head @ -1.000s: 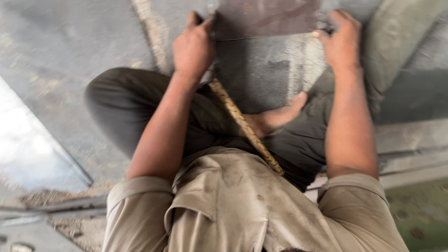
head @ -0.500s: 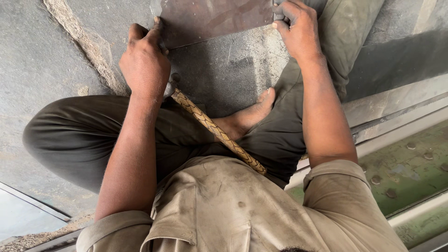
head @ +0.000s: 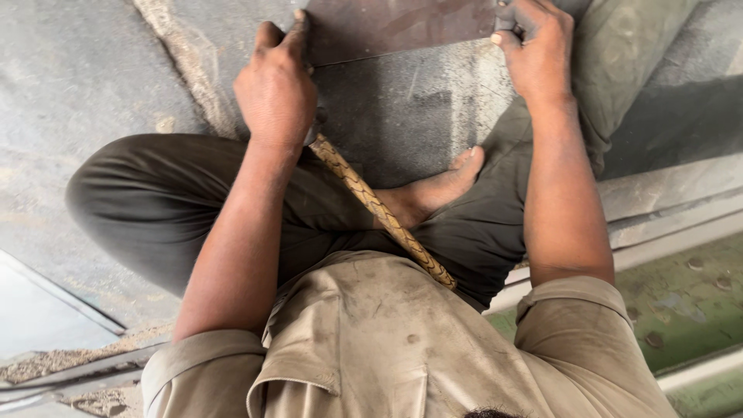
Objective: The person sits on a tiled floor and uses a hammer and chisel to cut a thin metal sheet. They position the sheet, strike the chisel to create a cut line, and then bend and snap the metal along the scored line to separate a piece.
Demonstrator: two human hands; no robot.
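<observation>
You sit cross-legged on a grey, dusty metal floor (head: 93,85), which fills most of the view and carries a pale, gritty streak running up its left part. To your right a raised grey ledge (head: 665,201) crosses the floor at a slant, and beyond it lies a green painted surface (head: 681,310) with round rivet heads. At the lower left a lighter panel (head: 39,325) sits behind a strip of sandy debris.

Your dark trousers (head: 155,201) cover both folded legs, and your khaki shirt (head: 371,340), smudged with dirt, fills the bottom of the frame. One bare foot (head: 433,193) rests between your knees, toes pointing up and to the right.

In front of you, at the top of the view, lies a flat, rusty brown metal sheet (head: 395,27) on the floor, its near edge straight and just above a scuffed grey patch. Your left hand (head: 275,89) grips the sheet's left end, fingers curled over the edge. Your right hand (head: 534,50) is closed on the sheet's right end, thumb on top. Both arms reach straight forward.

A thin, tan rod with a twisted, rope-like pattern (head: 379,213) runs diagonally from under your left wrist, down across your ankle, to your lap. It touches your leg; neither hand holds it.
</observation>
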